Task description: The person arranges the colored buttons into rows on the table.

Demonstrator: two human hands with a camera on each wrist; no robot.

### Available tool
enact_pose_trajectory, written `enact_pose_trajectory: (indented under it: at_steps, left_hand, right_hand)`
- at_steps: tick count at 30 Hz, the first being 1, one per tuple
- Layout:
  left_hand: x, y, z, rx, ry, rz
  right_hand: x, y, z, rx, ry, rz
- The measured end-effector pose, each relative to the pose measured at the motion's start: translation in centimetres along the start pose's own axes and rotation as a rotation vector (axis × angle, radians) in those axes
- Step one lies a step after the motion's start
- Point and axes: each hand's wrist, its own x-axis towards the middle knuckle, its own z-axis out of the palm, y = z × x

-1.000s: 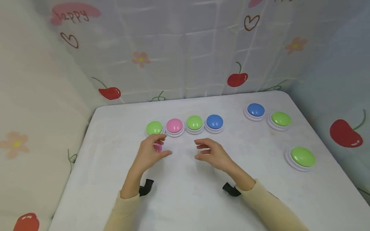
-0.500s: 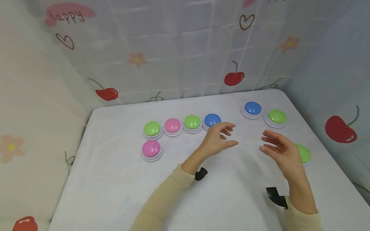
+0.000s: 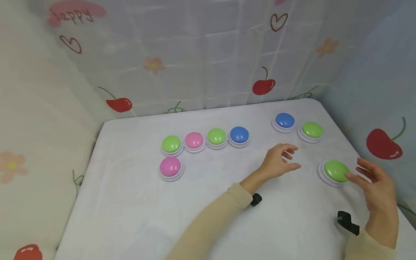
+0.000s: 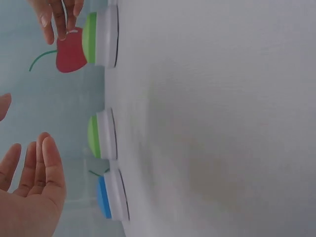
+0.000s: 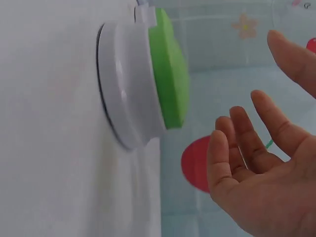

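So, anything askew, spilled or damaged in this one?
Nothing stands out. The eight push buttons all sit dome-up on the white table, and I see no spill or damage. Even the green push button nearest the right hand sits upright, with no visible break in its base.

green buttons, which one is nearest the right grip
The front-right green button, just beside the right grip; the other three green buttons sit farther back.

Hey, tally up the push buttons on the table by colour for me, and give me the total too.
Green buttons: 4
Pink buttons: 2
Blue buttons: 2
Total: 8
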Motion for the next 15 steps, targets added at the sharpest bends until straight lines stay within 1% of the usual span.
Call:
enact_pose_trajectory:
  at_steps: [1, 3, 6, 8, 10, 15]
  left_hand:
    - [0.0, -0.1, 0.3, -0.001, -0.003, -0.008]
    - [0.1, -0.4, 0.8, -0.008, -0.009, -0.025]
    - [0.1, -0.7, 1.6, -0.014, -0.021, -0.053]
    - [0.2, -0.9, 2.0, -0.023, -0.025, -0.071]
    - [0.2, -1.1, 2.5, -0.037, -0.029, -0.085]
    - [0.5, -1.3, 3.4, -0.054, -0.042, -0.105]
  right_hand:
    - [0.3, 0.6, -0.5, -0.072, -0.039, -0.014]
    - [0.8, 1.7, -1.2, -0.178, -0.120, -0.053]
    - [1.7, 2.9, -1.8, -0.278, -0.236, -0.087]
    - [2.2, 3.4, -2.0, -0.294, -0.295, -0.084]
    - [2.6, 3.8, -2.1, -0.295, -0.330, -0.066]
    - [2.9, 4.3, -2.1, -0.338, -0.360, -0.072]
